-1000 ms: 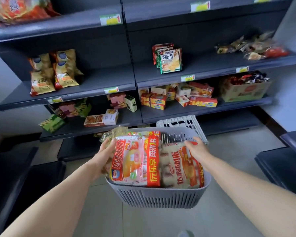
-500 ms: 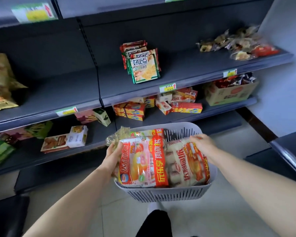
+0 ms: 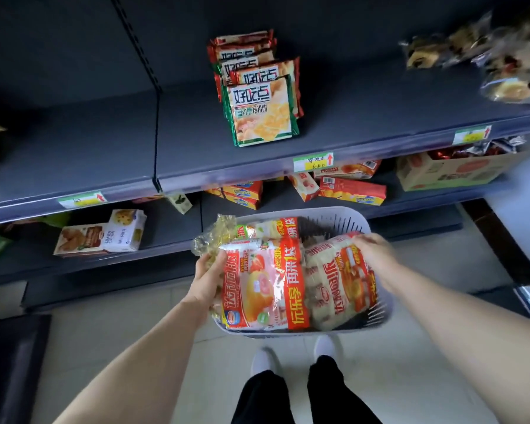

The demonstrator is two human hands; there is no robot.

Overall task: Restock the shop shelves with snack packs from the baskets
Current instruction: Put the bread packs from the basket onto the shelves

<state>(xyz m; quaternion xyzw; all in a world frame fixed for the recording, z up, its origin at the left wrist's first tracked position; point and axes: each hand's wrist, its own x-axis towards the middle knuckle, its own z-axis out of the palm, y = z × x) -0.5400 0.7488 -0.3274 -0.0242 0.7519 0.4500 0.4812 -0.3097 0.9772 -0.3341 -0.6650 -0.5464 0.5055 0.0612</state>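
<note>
Basket (image 3: 337, 212) nearer shelves (image 3: 196, 142) now; left hand (image 3: 207, 278) and right hand (image 3: 377, 254) curl fingers round its rim.

A grey slotted basket (image 3: 334, 211) is held between the left hand (image 3: 208, 281) and the right hand (image 3: 377, 258), with a pink-red snack pack (image 3: 259, 289) lying flat beside the left thumb and a beige snack pack (image 3: 334, 286) under the right fingers.

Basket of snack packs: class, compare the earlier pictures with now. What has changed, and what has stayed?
The basket has been carried closer to the shelf of green biscuit packs. Nothing was picked up or let go. The left hand and right hand still grip its two sides, and the snack packs stay inside.
</note>
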